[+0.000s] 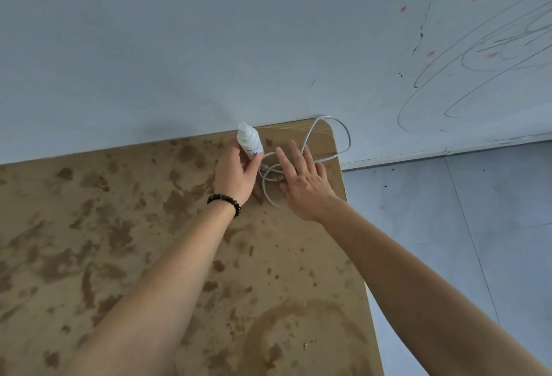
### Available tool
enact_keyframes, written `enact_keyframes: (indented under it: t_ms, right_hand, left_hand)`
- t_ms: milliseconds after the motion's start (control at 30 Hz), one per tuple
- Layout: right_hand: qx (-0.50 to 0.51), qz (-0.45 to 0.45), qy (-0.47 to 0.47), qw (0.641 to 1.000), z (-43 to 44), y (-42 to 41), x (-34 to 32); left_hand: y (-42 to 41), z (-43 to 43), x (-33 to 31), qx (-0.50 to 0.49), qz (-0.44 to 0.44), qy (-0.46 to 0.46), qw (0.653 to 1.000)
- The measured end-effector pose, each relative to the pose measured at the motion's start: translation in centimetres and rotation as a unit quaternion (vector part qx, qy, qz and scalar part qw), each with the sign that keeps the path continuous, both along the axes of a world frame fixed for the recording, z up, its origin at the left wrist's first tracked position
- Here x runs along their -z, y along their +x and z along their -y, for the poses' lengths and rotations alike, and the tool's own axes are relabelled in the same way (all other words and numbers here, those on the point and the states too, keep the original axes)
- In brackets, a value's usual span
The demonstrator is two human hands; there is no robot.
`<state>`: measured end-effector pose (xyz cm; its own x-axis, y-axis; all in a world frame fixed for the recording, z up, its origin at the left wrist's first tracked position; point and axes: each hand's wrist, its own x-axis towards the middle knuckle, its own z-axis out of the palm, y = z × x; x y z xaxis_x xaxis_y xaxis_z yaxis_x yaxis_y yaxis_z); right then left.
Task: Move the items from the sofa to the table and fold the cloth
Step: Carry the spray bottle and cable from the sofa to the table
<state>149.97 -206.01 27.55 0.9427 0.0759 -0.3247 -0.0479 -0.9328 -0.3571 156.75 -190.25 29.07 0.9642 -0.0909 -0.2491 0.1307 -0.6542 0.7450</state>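
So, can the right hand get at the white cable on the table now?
Probably yes. The right hand is open and flat, just over the white cable at the far corner of the table; nothing lies between them. The left hand grips the bottle beside it, clear of the way.

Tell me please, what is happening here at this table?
A person is putting things at the far corner of a stained brown table that stands against a wall. The left hand grips a small white bottle. The right hand, fingers straight, is spread over a looped white cable lying on the table. No sofa or cloth is in view.
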Motion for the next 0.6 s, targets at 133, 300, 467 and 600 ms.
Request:
enact_keyframes:
  t_ms: [133, 300, 467, 600]
  right_hand:
    - [-0.022, -0.020, -0.043, 0.999, -0.2, 0.9, -2.7]
    - [0.059, 0.007, 0.028, 0.998, -1.1, -1.4, -9.5]
    - [0.162, 0.111, 0.127, 0.972, -2.8, -9.4, -16.8]
    - [0.246, 0.151, 0.205, 0.935, -4.1, -17.9, -19.8]
  left_hand:
    - [-1.1, -1.1, -1.9, 0.044, -0.016, 0.059, 0.997]
    - [-6.0, -5.2, -8.2, 0.026, -0.013, 0.036, 0.999]
    - [-14.1, -10.8, -15.7, 0.001, 0.068, -0.010, 0.998]
    - [-22.0, -15.3, -18.0, -0.068, 0.075, -0.065, 0.993]
